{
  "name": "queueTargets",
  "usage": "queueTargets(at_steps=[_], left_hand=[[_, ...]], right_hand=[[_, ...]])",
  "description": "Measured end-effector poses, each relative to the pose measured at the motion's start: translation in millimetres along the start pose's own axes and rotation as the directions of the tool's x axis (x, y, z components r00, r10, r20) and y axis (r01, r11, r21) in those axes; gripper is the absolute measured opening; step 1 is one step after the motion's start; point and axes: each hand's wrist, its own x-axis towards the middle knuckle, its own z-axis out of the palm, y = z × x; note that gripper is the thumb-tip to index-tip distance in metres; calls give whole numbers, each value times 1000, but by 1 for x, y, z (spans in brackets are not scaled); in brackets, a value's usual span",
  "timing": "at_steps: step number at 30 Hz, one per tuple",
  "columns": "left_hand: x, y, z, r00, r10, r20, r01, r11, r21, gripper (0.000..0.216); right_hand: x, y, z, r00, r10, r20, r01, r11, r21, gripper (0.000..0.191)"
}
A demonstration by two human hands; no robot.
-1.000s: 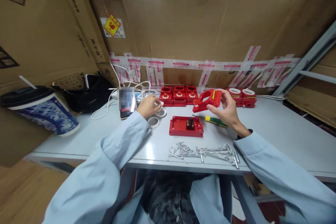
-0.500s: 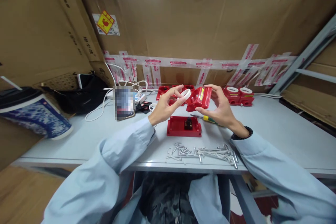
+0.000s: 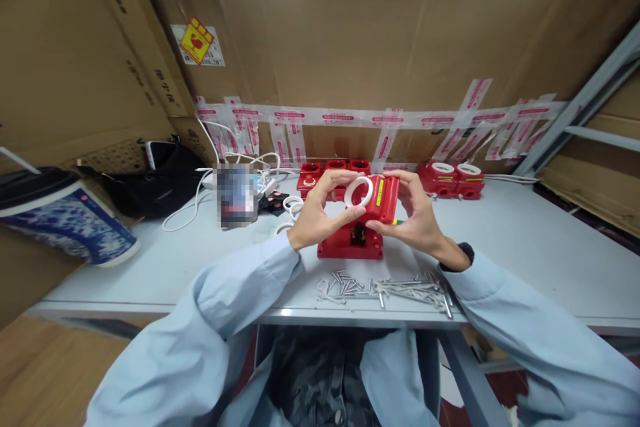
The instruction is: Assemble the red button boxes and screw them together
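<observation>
Above the table, my right hand (image 3: 415,213) grips a red plastic housing (image 3: 386,200) with a yellow label, its fingers closed round the right side. A white ring (image 3: 359,193) rests against the housing's round left face. My left hand (image 3: 323,208) is closed on the ring's left side, thumb below and fingers above; its fingertips are partly hidden. Below them a red base (image 3: 350,250) with a black part (image 3: 358,234) inside lies on the table, its upper edge covered by the hands and housing. Only a bit of the yellow-green screwdriver handle (image 3: 397,221) shows.
Screws and pins (image 3: 350,283) lie near the front edge. Further red housings (image 3: 443,180) stand at the back. Loose white rings (image 3: 293,203), a phone (image 3: 236,197), cables (image 3: 187,217) and a black bag (image 3: 145,180) are to the left, with a large cup (image 3: 75,220) beyond.
My left hand has brought the white ring rightward against the red housing. The housing has turned and come lower, over the base's upper edge and most of the screwdriver.
</observation>
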Motion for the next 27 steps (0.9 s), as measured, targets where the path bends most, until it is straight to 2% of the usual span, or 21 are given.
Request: queueTargets(at_steps=[4, 10, 16, 20, 27], left_hand=[[1, 0, -2, 999, -15, 41, 17, 999, -34, 63], [-1, -3, -3, 998, -15, 55, 17, 1000, -25, 55], [2, -3, -9, 990, -4, 138, 15, 997, -76, 55], [4, 0, -15, 974, -17, 225, 21, 1000, -17, 57], [4, 10, -22, 953, 43, 300, -59, 997, 47, 54]], right_hand=[[0, -1, 1, 1000, -18, -7, 18, 999, 32, 77], [-1, -1, 2, 1000, -18, -9, 19, 999, 26, 77], [0, -1, -1, 1000, -23, 5, 23, 1000, -6, 76], [0, 0, -3, 999, -36, 30, 36, 999, -1, 74], [-2, 2, -6, 999, -24, 48, 24, 1000, 18, 74]])
